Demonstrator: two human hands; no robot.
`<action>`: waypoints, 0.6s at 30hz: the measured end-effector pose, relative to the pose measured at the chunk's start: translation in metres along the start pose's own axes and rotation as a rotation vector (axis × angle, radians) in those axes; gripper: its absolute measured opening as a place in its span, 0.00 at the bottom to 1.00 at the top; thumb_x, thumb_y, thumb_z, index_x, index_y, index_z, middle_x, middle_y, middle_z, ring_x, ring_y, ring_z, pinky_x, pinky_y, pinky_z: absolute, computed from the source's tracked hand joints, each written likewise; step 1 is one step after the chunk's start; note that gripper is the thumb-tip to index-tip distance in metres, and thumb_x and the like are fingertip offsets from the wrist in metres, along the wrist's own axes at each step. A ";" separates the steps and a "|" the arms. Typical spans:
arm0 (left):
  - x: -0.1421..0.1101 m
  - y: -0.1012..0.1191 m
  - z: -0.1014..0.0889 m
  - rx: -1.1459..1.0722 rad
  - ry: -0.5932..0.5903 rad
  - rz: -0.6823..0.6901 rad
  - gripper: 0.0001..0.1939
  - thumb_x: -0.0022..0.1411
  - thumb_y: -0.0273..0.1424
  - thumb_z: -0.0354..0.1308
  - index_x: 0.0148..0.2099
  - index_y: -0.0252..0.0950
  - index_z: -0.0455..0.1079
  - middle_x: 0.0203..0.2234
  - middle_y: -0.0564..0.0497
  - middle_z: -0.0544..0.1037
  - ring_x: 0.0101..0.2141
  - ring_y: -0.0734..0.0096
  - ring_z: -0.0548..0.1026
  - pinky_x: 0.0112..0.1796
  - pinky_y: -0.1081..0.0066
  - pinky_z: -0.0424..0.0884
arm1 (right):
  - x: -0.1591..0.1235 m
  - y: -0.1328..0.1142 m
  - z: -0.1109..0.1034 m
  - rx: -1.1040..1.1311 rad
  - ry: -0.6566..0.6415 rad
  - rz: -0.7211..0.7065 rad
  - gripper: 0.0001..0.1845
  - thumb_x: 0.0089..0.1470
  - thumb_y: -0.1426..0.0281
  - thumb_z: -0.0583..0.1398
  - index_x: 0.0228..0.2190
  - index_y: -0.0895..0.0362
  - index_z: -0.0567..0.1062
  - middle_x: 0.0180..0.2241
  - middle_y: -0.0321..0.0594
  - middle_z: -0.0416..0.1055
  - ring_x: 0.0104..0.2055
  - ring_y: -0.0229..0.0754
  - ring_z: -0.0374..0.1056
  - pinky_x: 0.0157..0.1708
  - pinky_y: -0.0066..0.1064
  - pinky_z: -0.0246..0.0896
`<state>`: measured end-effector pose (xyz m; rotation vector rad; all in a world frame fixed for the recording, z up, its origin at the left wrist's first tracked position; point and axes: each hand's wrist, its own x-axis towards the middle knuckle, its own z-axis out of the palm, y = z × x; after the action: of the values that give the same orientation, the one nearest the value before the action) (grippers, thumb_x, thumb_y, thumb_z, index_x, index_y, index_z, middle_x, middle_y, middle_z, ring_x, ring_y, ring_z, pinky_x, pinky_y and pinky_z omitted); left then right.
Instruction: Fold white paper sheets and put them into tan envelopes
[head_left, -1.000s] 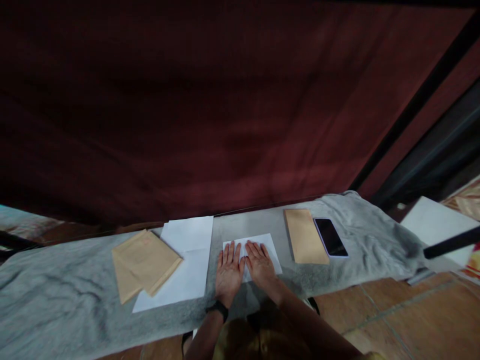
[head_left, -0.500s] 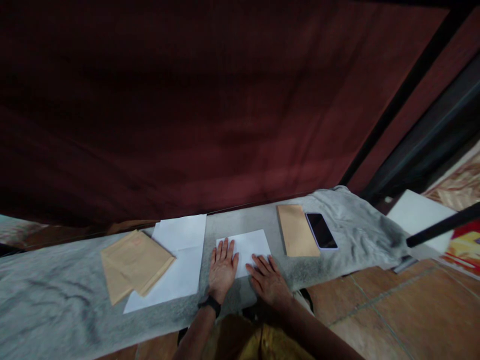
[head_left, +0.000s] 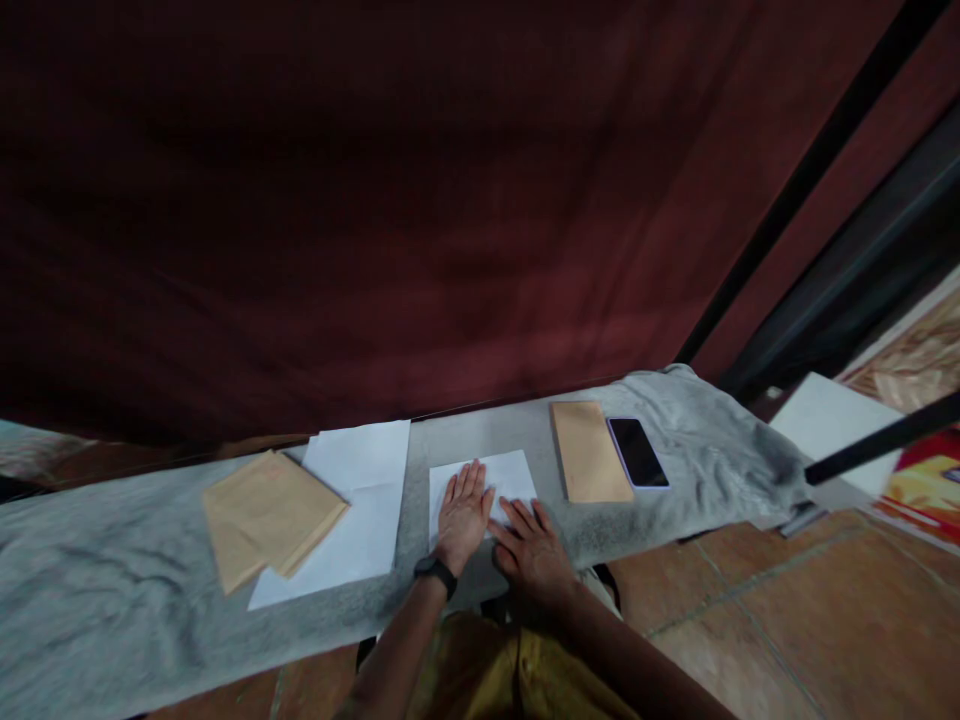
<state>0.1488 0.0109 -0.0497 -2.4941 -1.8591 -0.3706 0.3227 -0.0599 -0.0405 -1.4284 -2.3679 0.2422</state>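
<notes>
A white sheet of paper, small and perhaps folded, lies flat on the grey cloth in front of me. My left hand rests palm down on its middle, fingers stretched out, a dark watch on the wrist. Across the paper's lower right part lies my right hand, its fingers spread. The two hands nearly meet at the left fingertips of the right hand. Part of the paper is hidden under them.
Left of the hands, larger white sheets lie partly under brown envelopes. To the right are another brown envelope and a phone. A grey cloth covers the narrow bench. A dark red curtain hangs behind it.
My left hand has slid right across the paper, closer to my right hand. The right hand has stayed nearly in place. The view has shifted slightly.
</notes>
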 end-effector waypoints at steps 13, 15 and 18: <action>-0.036 -0.012 -0.003 -0.010 0.012 0.014 0.27 0.74 0.37 0.41 0.71 0.37 0.58 0.69 0.44 0.62 0.69 0.58 0.56 0.66 0.51 0.57 | -0.002 0.000 -0.005 -0.031 -0.009 -0.037 0.24 0.67 0.61 0.56 0.63 0.41 0.67 0.69 0.39 0.58 0.69 0.50 0.55 0.69 0.52 0.38; -0.058 -0.017 -0.004 -0.026 0.021 0.018 0.26 0.74 0.37 0.42 0.71 0.39 0.58 0.69 0.45 0.62 0.69 0.58 0.56 0.66 0.51 0.57 | -0.003 -0.002 -0.005 -0.033 -0.012 -0.035 0.24 0.68 0.61 0.56 0.63 0.42 0.67 0.69 0.40 0.57 0.69 0.50 0.54 0.69 0.52 0.37; -0.085 -0.025 -0.005 -0.074 0.081 -0.057 0.26 0.73 0.38 0.45 0.70 0.38 0.60 0.68 0.43 0.62 0.68 0.54 0.58 0.66 0.49 0.57 | -0.003 -0.003 -0.005 -0.037 -0.014 -0.016 0.23 0.67 0.63 0.56 0.62 0.43 0.68 0.69 0.39 0.57 0.69 0.49 0.54 0.70 0.51 0.37</action>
<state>0.1015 -0.0626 -0.0647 -2.4353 -1.9234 -0.5434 0.3237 -0.0643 -0.0352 -1.4278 -2.4061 0.2055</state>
